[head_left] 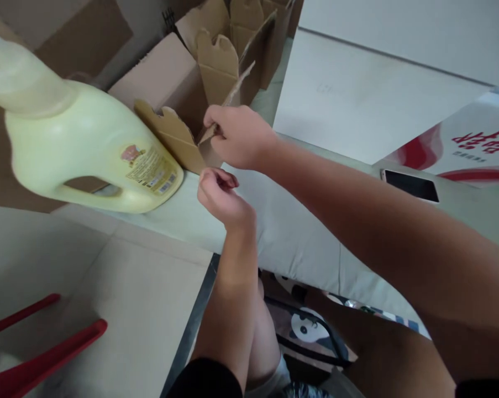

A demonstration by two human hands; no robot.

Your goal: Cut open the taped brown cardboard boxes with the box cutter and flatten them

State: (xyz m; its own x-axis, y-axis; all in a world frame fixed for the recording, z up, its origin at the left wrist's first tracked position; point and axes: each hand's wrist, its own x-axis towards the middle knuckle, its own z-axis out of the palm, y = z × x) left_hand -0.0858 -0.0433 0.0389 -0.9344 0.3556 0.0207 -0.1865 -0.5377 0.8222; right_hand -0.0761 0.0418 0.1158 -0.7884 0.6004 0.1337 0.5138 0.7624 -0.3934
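Observation:
An open cardboard box (185, 152) with its flaps raised stands at the upper middle. My right hand (245, 135) is closed at the box's near corner, its thumb and fingers pinching the cardboard edge. Just below it, my left hand (222, 196) is close to the same corner with its fingers curled inward; whether anything is inside them is hidden. Left of the box, a large pale yellow jug-like bottle (95, 132) with a handle and a printed label leans at a tilt in view.
Further open cardboard boxes (249, 22) stand behind. White cartons (336, 94) are at the upper right, with a phone (410, 185) lying beside a red-printed one. A pale cloth (299, 237) covers the surface. Red handle-like bars (54, 354) show at lower left.

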